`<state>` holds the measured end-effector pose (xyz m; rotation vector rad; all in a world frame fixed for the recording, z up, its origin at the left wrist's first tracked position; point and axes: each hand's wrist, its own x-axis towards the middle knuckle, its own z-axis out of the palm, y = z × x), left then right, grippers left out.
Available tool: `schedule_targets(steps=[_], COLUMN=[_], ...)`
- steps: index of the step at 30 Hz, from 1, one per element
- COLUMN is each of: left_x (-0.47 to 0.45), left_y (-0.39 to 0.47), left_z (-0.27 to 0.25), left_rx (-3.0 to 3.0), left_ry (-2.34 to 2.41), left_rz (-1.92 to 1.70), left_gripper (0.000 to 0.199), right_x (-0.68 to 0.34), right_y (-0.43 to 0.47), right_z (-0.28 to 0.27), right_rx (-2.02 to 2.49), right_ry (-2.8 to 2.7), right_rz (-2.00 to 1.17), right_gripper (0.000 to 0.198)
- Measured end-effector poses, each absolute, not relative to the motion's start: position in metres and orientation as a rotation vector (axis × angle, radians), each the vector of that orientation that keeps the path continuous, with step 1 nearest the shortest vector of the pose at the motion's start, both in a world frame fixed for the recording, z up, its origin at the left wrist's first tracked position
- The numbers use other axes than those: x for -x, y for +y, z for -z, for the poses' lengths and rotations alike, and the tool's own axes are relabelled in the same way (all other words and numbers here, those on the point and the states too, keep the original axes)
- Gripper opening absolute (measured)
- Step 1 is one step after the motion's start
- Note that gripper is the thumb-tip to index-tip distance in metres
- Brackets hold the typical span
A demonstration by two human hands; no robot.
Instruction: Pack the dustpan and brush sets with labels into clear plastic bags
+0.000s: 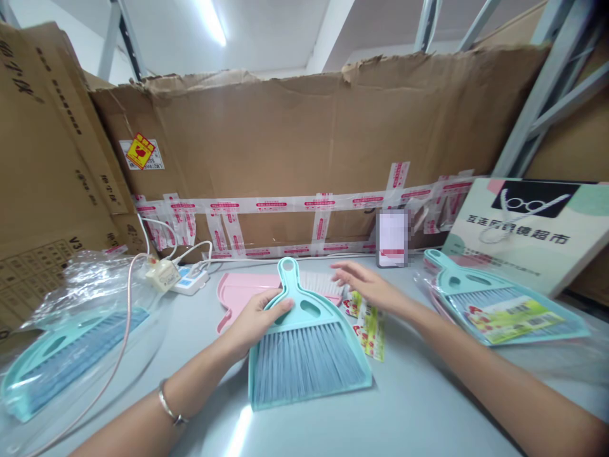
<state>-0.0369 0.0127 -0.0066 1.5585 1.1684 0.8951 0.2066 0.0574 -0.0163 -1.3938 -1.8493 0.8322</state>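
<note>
My left hand [259, 314] is closed on the left side of a turquoise dustpan with a brush nested in it [304, 355]. Its ring-ended handle points away from me and the blue-grey bristles face up. Behind it lies a pink dustpan [245, 285], partly covered, with pale bristles showing to its right. My right hand [366, 285] hovers over that pale-bristled area, fingers apart and holding nothing. Beneath and beside my right hand, yellow-green printed cards [370, 333] lie on the table.
At right, a turquoise dustpan set [514, 304] with a card lies in clear plastic. Another wrapped turquoise set [71, 355] is at left, crossed by a cable. A power strip [193, 279], a phone [392, 238], a printed box [533, 235] and a large carton [285, 139] stand behind.
</note>
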Motion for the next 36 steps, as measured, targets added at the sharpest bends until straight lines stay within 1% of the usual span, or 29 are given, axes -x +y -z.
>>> schedule_targets(steps=[2,5,7,10,12,14,16,18,22,26,30,33,35,36], left_x=[0.038,0.039,0.039,0.035,0.031,0.026,0.022,0.019,0.016,0.016,0.018,0.023,0.028,0.030], left_y=[0.014,0.015,0.015,0.010,0.005,0.001,-0.002,-0.005,-0.006,-0.006,-0.006,-0.004,0.000,0.002], left_z=[0.007,0.008,0.007,0.004,0.001,-0.001,-0.001,-0.001,-0.001,-0.001,-0.001,-0.001,-0.001,-0.001], left_rx=[-1.539,-1.539,-1.554,-1.574,-1.589,-1.612,-1.635,-1.630,-1.585,-1.594,-1.616,-1.579,-1.535,-1.517], left_ry=[1.172,1.170,1.162,1.138,1.108,1.089,1.078,1.049,1.016,1.028,1.076,1.121,1.139,1.152], left_rz=[-0.895,-0.906,-0.902,-0.857,-0.806,-0.754,-0.724,-0.719,-0.712,-0.707,-0.699,-0.701,-0.721,-0.737], left_gripper=[0.036,0.035,0.033,0.032,0.032,0.032,0.032,0.032,0.032,0.030,0.030,0.033,0.038,0.040], right_x=[-0.238,-0.269,-0.267,-0.234,-0.202,-0.173,-0.154,-0.146,-0.146,-0.144,-0.155,-0.190,-0.222,-0.238], right_y=[0.076,0.091,0.091,0.078,0.063,0.047,0.035,0.027,0.024,0.024,0.033,0.049,0.060,0.065], right_z=[0.021,0.027,0.028,0.021,0.013,0.006,0.002,0.000,0.002,0.003,-0.001,-0.005,-0.005,-0.003], right_rx=[1.525,1.633,1.606,1.450,1.300,1.103,0.976,0.922,0.902,0.926,0.977,1.105,1.355,1.536], right_ry=[-1.803,-1.767,-1.746,-1.709,-1.703,-1.656,-1.587,-1.506,-1.377,-1.396,-1.443,-1.586,-1.792,-1.897], right_rz=[-0.722,-0.710,-0.704,-0.707,-0.846,-1.176,-1.374,-1.460,-1.525,-1.481,-1.431,-1.139,-0.861,-0.780], right_gripper=[0.039,0.034,0.033,0.037,0.042,0.046,0.045,0.042,0.039,0.037,0.040,0.041,0.041,0.042])
